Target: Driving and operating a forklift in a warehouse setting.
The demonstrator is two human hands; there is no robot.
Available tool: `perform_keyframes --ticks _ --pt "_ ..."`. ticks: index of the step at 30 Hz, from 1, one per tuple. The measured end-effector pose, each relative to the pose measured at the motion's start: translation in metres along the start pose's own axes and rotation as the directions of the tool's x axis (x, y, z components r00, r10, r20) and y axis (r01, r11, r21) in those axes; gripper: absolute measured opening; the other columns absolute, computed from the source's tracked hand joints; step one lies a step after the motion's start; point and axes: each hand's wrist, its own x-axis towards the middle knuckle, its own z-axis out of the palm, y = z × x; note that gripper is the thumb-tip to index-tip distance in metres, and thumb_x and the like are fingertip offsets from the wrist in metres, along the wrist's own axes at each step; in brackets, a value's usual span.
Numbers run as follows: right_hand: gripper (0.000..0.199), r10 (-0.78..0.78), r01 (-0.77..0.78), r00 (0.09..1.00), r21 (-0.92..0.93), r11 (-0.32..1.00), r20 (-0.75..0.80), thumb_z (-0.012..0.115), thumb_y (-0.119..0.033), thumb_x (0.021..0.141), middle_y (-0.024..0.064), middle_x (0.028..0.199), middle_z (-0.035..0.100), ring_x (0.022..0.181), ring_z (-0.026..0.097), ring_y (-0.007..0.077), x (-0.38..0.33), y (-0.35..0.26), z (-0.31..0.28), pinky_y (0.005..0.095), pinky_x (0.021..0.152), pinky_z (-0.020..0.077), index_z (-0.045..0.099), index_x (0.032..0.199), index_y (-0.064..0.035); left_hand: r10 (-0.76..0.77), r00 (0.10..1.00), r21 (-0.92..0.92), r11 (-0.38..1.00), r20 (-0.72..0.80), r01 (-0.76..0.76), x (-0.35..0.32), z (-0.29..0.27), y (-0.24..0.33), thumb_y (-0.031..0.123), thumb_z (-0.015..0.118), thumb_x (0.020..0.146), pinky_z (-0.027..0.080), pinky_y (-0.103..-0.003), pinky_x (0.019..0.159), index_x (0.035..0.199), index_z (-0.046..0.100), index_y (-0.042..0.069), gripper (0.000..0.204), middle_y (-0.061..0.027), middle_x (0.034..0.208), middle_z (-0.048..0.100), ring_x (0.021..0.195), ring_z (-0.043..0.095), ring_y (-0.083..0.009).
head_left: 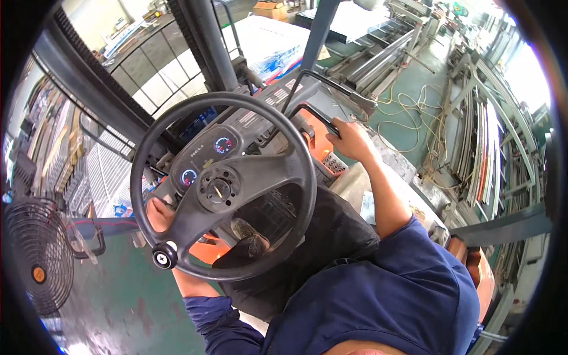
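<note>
A black steering wheel (309,195) with a round spinner knob (164,256) at its lower left fills the middle of the head view. Through the wheel's left side shows my left hand (158,214), closed beside the dashboard (204,157); what its fingers grip is hidden. My right hand (353,141) is closed around the end of a black control lever (316,112), right of the wheel. Below that lever lies an orange panel (319,139). Two round gauges are lit on the dashboard. My shoe (251,236) shows through the wheel, down on the cab floor.
Ahead, beyond the mast (207,47), lies a wrapped white load (266,44). A black fan (38,260) stands at left. On the right are a loose hose (408,109) on the green floor, a rack of long profiles (488,154) and a long metal machine (378,59).
</note>
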Motion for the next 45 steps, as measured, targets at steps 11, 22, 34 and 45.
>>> perform_keyframes --ticks 11,22,34,45 --pt "0.036 -0.012 0.011 0.999 -0.013 1.000 -0.034 0.070 -0.030 0.090 0.0270 0.088 0.068 0.087 0.066 0.0479 0.003 0.024 0.023 0.0542 0.075 0.0506 0.063 0.111 -0.0015 -0.014 0.999 0.065 0.998 -0.037 0.016 -0.010 -0.016 0.038 0.017 0.049 0.105 0.043 -0.052 0.064 0.086 0.060 -0.002 0.028 -0.0278 0.076 0.061 0.068 0.058 -0.0452" --pt "0.040 -0.028 0.028 1.000 0.028 0.999 0.012 0.070 -0.032 0.092 0.0246 0.087 0.070 0.089 0.068 0.0451 0.002 0.010 0.010 0.0521 0.076 0.0515 0.066 0.119 -0.0034 -0.026 0.993 0.061 0.998 -0.115 0.033 -0.007 -0.022 0.034 0.016 0.056 0.100 0.042 -0.049 0.055 0.078 0.059 0.001 0.027 -0.0233 0.063 0.058 0.057 0.059 -0.0400" --pt "0.038 0.022 -0.021 0.999 -0.031 0.999 0.032 0.072 -0.024 0.089 0.0266 0.097 0.072 0.093 0.071 0.0432 0.011 0.023 0.006 0.0495 0.080 0.0542 0.067 0.118 -0.0003 0.010 1.000 -0.066 0.998 -0.013 -0.011 -0.011 0.004 0.028 0.015 0.053 0.103 0.041 -0.049 0.058 0.080 0.057 0.001 0.027 -0.0231 0.069 0.058 0.062 0.057 -0.0398" --pt "0.029 0.031 -0.031 0.999 0.003 1.000 0.022 0.066 -0.032 0.093 0.0207 0.094 0.073 0.093 0.069 0.0431 -0.007 0.012 0.002 0.0513 0.080 0.0538 0.067 0.107 -0.0058 -0.019 1.000 -0.015 1.000 0.000 0.019 -0.020 0.002 0.011 0.014 0.049 0.106 0.040 -0.049 0.059 0.081 0.055 -0.001 0.029 -0.0240 0.069 0.056 0.061 0.053 -0.0397"
